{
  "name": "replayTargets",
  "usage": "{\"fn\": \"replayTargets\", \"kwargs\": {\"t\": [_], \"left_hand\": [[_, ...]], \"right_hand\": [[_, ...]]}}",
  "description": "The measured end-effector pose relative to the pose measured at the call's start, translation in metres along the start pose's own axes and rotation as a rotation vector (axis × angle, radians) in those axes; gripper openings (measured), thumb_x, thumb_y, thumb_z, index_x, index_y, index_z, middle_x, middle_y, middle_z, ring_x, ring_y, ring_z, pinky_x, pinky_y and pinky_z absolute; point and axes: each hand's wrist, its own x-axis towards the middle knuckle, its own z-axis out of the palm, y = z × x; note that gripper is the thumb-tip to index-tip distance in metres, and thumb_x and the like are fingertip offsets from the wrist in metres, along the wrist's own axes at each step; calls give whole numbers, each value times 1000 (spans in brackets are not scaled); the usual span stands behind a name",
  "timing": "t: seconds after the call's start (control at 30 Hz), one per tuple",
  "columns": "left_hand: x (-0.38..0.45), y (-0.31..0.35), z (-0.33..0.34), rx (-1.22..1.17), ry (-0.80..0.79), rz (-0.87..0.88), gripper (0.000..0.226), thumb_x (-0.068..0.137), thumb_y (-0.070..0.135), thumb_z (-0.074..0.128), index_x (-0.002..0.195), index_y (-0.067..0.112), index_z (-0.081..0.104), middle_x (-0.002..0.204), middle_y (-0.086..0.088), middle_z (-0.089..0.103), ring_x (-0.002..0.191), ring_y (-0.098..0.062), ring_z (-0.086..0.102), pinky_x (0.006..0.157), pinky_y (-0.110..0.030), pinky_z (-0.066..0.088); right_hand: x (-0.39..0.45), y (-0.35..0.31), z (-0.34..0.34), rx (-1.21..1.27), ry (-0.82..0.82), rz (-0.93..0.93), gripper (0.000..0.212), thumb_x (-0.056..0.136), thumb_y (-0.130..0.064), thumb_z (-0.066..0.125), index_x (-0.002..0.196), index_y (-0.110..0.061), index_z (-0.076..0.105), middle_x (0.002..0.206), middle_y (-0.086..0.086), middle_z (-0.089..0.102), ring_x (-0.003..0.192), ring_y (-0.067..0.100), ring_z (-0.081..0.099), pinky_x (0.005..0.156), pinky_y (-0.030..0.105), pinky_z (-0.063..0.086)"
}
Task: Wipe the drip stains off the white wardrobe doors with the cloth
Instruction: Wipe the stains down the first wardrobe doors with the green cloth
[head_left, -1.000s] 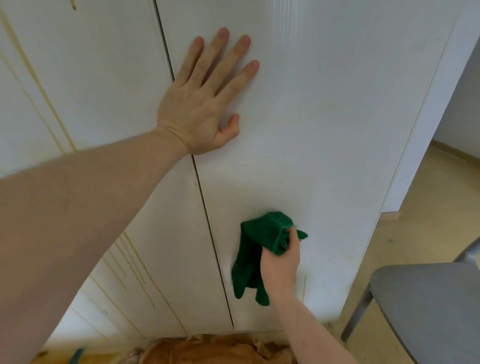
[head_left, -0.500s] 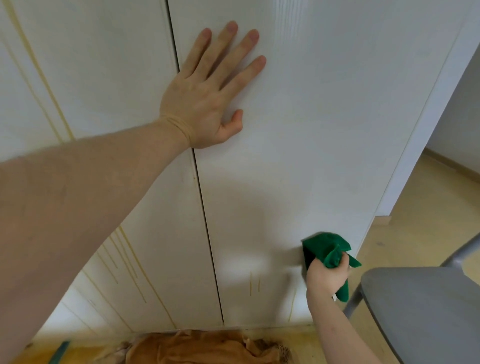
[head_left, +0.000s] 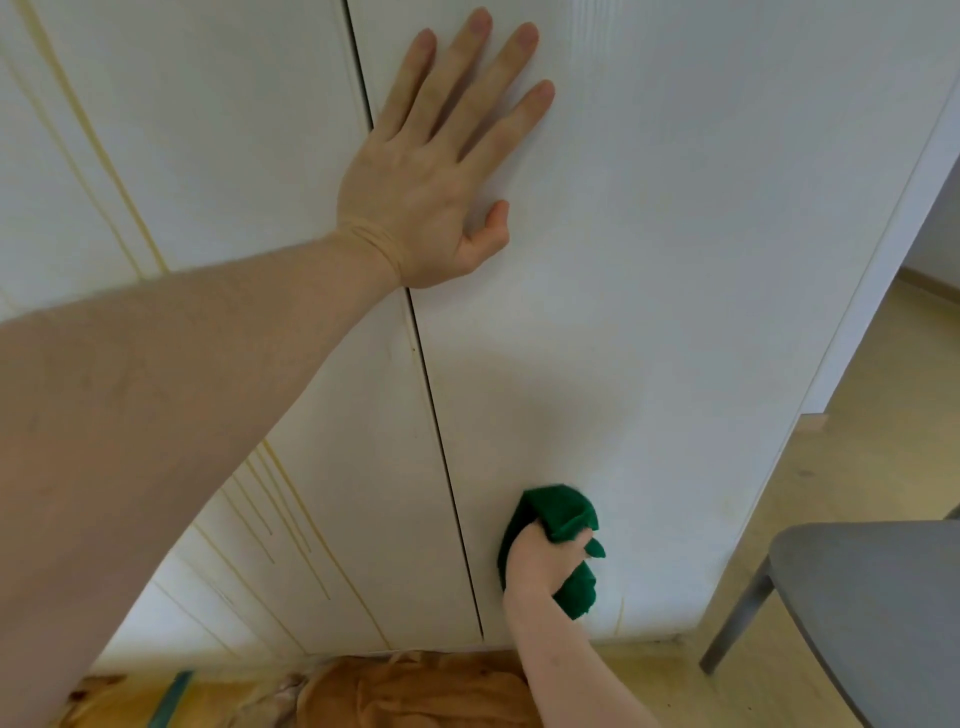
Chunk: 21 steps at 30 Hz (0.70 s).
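Two white wardrobe doors fill the view, the right door (head_left: 675, 260) and the left door (head_left: 208, 130), split by a dark gap. Yellowish drip stains (head_left: 291, 519) run down the left door; one short streak (head_left: 619, 616) shows low on the right door. My left hand (head_left: 436, 171) lies flat on the right door by the gap, fingers straight and spread. My right hand (head_left: 540, 564) grips a bunched green cloth (head_left: 558, 512) and holds it against the lower right door, close to the gap.
A grey chair (head_left: 872, 597) stands at the lower right, close to the wardrobe's corner. A tan cloth (head_left: 415, 691) lies crumpled on the wooden floor at the doors' foot. A teal strip (head_left: 169, 696) shows at the bottom left.
My right hand swept the cloth from near the gap to the right edge of the door, then back left and lower. My left hand stayed flat on the door.
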Motion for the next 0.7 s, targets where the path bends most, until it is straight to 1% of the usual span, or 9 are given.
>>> {"fn": "replayTargets", "kwargs": {"t": [0.07, 0.13, 0.23, 0.3, 0.37, 0.47, 0.5, 0.6, 0.7], "left_hand": [[0, 0, 1, -1, 7, -3, 77, 91, 43, 43, 161, 17, 22, 165, -17, 20, 151, -44, 17, 123, -60, 12], [-1, 1, 1, -2, 9, -8, 77, 91, 43, 43, 161, 17, 22, 165, -17, 20, 152, -44, 18, 123, -59, 12], [-1, 0, 1, 1, 9, -12, 77, 92, 44, 42, 161, 18, 21, 165, -17, 20, 152, -43, 17, 123, -59, 12], [-1, 1, 1, 0, 10, -9, 77, 92, 44, 42, 161, 18, 20, 166, -16, 19, 152, -43, 17, 123, -59, 12], [-1, 1, 1, 6, 12, -9, 77, 92, 44, 42, 161, 18, 20, 166, -17, 19, 152, -44, 17, 123, -60, 12], [0, 1, 2, 7, 7, -5, 78, 92, 44, 42, 161, 18, 19, 166, -17, 17, 152, -44, 16, 123, -60, 11], [0, 1, 2, 3, 7, -5, 78, 92, 44, 42, 161, 18, 18, 166, -17, 17, 152, -44, 15, 123, -60, 11], [-1, 1, 1, -3, 3, -5, 77, 93, 43, 41, 162, 18, 17, 167, -16, 15, 152, -44, 14, 123, -60, 10], [-1, 1, 0, -12, -8, -3, 78, 93, 44, 41, 162, 19, 14, 167, -15, 13, 153, -44, 12, 123, -60, 9]], "right_hand": [[-14, 9, 9, -47, -101, 0, 51, 97, -2, 53, 146, -9, 41, 139, 17, 50, 127, 39, 49, 115, 56, 38], [-24, 19, 17, -117, -226, -22, 44, 98, -3, 55, 140, -10, 44, 134, 14, 52, 124, 35, 51, 115, 54, 39], [-28, 27, 20, -233, -430, -48, 31, 98, -11, 57, 126, -21, 48, 129, 12, 57, 113, 27, 58, 107, 47, 49], [-24, 20, 10, -258, -509, -55, 26, 98, -11, 59, 116, -27, 49, 121, 9, 62, 105, 21, 61, 102, 43, 53], [-21, 8, -3, -249, -545, -72, 26, 98, -9, 61, 112, -30, 52, 113, 4, 65, 101, 18, 63, 100, 42, 55], [-12, -15, -24, -168, -509, -100, 30, 95, -7, 57, 109, -34, 58, 107, 6, 68, 98, 25, 67, 94, 50, 58], [-8, -24, -32, -138, -474, -118, 32, 94, -6, 56, 109, -34, 58, 105, 6, 69, 96, 26, 68, 91, 50, 59], [10, -55, -61, -69, -342, -202, 32, 97, -5, 54, 108, -35, 58, 103, 5, 69, 94, 25, 67, 84, 42, 59], [33, -76, -88, -40, -184, -297, 31, 97, -10, 56, 102, -40, 57, 107, 1, 67, 99, 22, 65, 91, 43, 57]]}}
